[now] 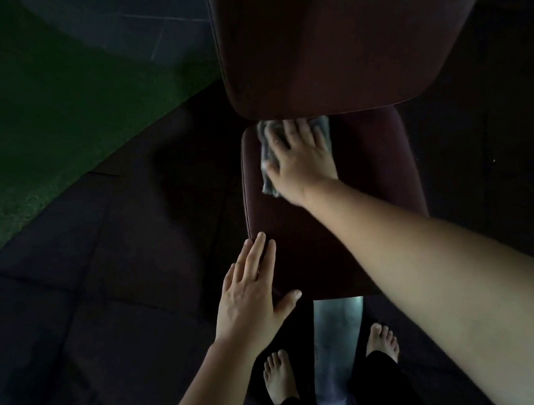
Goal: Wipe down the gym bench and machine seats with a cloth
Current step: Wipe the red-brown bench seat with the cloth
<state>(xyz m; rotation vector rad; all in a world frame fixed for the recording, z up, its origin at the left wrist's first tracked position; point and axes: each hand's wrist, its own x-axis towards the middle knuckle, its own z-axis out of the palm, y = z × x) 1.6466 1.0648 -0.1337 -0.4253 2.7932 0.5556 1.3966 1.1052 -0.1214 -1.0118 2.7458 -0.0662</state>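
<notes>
Your right forearm (pixel 430 267) reaches across the dark red seat pad (pixel 379 184). Your right hand (pixel 300 159) lies flat, fingers spread, on the grey cloth (pixel 267 185), pressing it down, probably so it drags instead of slipping. The cloth sits under those fingers, one edge showing past the thumb. Just beyond the fingertips is the back pad (pixel 324 38). Your left hand (pixel 252 296) holds nothing. Its fingers are straight and close together, thumb out, and it rests on the seat's near corner, likely to steady your lean.
</notes>
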